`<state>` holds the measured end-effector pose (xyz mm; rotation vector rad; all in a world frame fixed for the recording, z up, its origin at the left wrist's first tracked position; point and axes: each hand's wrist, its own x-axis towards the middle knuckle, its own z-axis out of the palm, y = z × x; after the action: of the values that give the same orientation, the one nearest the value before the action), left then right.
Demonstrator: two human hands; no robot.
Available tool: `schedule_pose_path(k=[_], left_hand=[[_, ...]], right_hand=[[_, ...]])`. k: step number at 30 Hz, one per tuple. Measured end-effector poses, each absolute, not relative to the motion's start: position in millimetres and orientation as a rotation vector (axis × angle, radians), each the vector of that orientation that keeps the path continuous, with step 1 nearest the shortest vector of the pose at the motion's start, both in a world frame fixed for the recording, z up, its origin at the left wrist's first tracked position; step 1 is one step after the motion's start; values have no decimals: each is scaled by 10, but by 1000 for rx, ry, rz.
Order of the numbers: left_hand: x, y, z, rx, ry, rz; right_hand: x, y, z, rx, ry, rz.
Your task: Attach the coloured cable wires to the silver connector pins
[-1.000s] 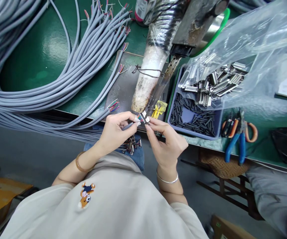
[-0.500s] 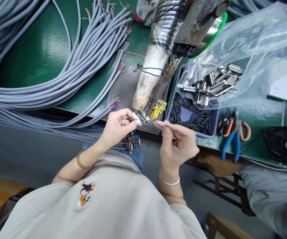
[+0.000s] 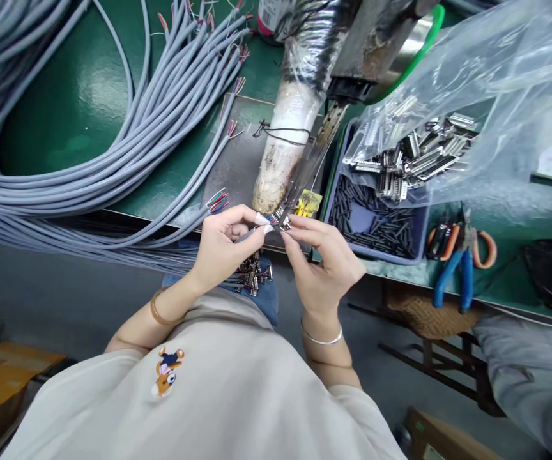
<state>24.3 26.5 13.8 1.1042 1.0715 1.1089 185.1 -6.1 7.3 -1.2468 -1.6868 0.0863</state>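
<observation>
Near the table edge, my left hand (image 3: 230, 246) pinches a grey cable near its coloured wires, with white tape or covering on the fingertips. Close on its right, the closed fingers of my right hand (image 3: 322, 259) meet a small metal connector (image 3: 284, 220); whether they grip it or something thin beside it is too small to tell. Just beyond the fingertips are the stained end of a white wrapped tube (image 3: 273, 182) and a yellow clip (image 3: 307, 203). Finished-looking connectors on cables (image 3: 254, 275) lie over my lap.
Bundled grey cables (image 3: 113, 166) cover the left of the green table (image 3: 84, 96). At right are a blue bin (image 3: 417, 252) of black sleeves, a plastic bag (image 3: 491, 96) with metal connectors, and pliers (image 3: 466, 268). Another person's clothed leg (image 3: 525, 358) shows at lower right.
My right hand has moved left and closer to my left hand, its fingertips now at the connector. The view has shifted slightly.
</observation>
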Motion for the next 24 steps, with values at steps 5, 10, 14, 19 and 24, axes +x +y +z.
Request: schedule_pose_path(k=[5,10,14,19,24], left_hand=[[228,252,92,1206,1087,1149],[225,241,85,1243,1118,1129],[219,221,91,1267,1131,1084],[208,202,82,1304,1167,1031],[221,206,102,1321,1197,1063]], right_hand=[[1831,-78,82,-1248,-1692,43],[1852,-127,73,-1272,-1705,61],[1880,-154,71,-1300,-1738,72],[1878,-158,52,-1320,-1755,56],[1851,-96,29,-1297,-1755,21]])
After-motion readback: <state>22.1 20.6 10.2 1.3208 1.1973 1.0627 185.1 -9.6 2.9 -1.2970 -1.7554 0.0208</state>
